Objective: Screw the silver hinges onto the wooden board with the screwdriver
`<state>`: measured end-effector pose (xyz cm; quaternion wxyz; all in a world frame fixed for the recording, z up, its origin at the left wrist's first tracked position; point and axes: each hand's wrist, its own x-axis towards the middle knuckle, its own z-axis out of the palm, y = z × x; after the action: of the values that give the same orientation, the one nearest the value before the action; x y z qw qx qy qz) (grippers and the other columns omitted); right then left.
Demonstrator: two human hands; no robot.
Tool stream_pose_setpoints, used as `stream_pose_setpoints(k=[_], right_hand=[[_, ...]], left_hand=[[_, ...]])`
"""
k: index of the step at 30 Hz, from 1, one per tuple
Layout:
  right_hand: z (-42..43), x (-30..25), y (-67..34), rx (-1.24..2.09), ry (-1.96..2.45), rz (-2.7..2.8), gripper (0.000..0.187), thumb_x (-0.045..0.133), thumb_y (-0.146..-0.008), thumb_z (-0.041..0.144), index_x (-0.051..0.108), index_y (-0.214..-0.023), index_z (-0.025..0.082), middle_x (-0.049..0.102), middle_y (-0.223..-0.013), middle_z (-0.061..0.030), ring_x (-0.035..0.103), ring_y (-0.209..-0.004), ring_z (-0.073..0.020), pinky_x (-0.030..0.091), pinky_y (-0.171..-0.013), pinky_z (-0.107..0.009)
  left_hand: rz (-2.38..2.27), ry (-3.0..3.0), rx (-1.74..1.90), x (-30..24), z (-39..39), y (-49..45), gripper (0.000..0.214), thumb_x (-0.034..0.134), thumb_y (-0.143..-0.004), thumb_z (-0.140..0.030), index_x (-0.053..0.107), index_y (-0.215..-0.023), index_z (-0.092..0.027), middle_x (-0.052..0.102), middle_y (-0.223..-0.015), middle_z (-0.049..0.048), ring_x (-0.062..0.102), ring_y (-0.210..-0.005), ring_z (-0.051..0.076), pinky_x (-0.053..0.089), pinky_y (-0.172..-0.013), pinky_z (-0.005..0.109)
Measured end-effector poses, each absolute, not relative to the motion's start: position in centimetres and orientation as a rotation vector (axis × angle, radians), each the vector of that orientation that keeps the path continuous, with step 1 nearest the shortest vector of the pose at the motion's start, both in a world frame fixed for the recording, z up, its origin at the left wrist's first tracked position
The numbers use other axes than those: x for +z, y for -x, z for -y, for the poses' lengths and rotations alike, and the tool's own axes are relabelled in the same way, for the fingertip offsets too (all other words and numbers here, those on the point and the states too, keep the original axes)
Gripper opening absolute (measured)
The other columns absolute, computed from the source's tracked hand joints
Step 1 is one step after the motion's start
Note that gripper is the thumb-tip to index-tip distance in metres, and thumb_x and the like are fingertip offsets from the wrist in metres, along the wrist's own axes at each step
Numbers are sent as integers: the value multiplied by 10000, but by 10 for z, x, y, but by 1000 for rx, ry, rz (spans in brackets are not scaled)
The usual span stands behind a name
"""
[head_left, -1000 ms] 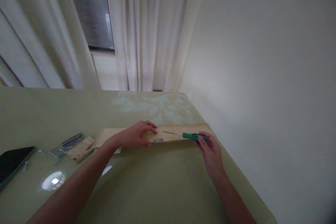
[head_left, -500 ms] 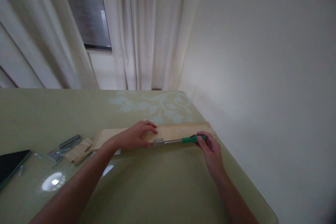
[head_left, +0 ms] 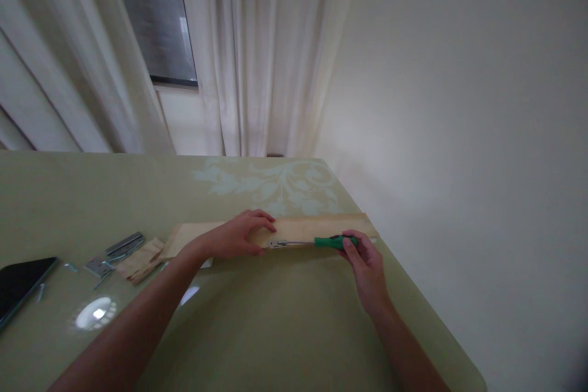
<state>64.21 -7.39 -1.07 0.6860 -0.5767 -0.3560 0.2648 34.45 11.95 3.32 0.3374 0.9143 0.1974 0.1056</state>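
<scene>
A long pale wooden board (head_left: 316,226) lies across the green table (head_left: 257,318) near its far right corner. My left hand (head_left: 239,234) rests on the board's middle, fingers curled over its near edge, holding it down. My right hand (head_left: 365,263) is closed on a green-handled screwdriver (head_left: 331,242). The screwdriver's shaft lies level along the board's near edge, and its tip meets a small metal hinge (head_left: 277,244) fixed there, just right of my left fingers.
At the left lie a small wood block (head_left: 140,259), metal hinges (head_left: 120,246), loose screws (head_left: 70,267) and a dark phone (head_left: 21,285). The table's right edge runs close to my right arm. Curtains and a white wall stand behind.
The screwdriver dropped from on top of the board to its near edge, and its tip came to the hinge. My left hand stayed on the board.
</scene>
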Motion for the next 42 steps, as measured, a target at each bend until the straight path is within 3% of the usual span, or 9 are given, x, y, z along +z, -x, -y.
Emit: stream_pose_setpoints(k=[11,18,21,28,34,42], right_hand=[[75,-14,-649,518,1295,743,422,889,-803,595,770,-1041,267,779,-1024,-41,744,-966,-216,660,-865,-369],[73,-13,-652,510,1303,717,434,905,-779,592,778,-1026,258,786,-1004,-49,752,-951,-228,669,-843,-381],[75,-12,-653,493,1304,697,425,905,-785,583,776,-1028,259,782,-1002,-43,749,-947,-220,667,-844,-376],[78,-7,-652,466,1317,700,412,902,-794,565,775,-1028,251,786,-993,-57,750,-928,-237,675,-820,-404],[78,-4,-652,462,1293,675,413,900,-794,568,774,-1030,254,782,-974,-54,748,-926,-229,666,-809,-382],[80,-2,-653,442,1321,635,431,896,-772,605,781,-960,234,703,-888,-27,652,-775,-176,607,-614,-282]], left_hand=[[-601,-2472,288,36,-107,-354,407,864,-827,-353,769,-1218,-293,636,-1461,82,537,-1399,332,386,-1216,515],[-578,-2561,305,43,-88,-372,205,752,-869,-169,755,-1052,-261,711,-1335,50,591,-1297,290,375,-1128,462],[-533,-2604,313,41,-85,-374,258,739,-833,-140,715,-1059,-262,710,-1325,39,591,-1277,286,370,-1110,449],[-543,-2817,313,29,-77,-376,726,697,-736,-90,525,-1415,-279,557,-1576,93,488,-1403,338,340,-1149,506],[-562,-2905,290,30,-76,-377,593,613,-831,-61,557,-1376,-287,639,-1466,77,553,-1329,312,404,-1088,466],[-572,-2967,229,37,-71,-379,565,601,-811,-16,594,-1322,-258,636,-1476,99,571,-1330,335,461,-1082,494]])
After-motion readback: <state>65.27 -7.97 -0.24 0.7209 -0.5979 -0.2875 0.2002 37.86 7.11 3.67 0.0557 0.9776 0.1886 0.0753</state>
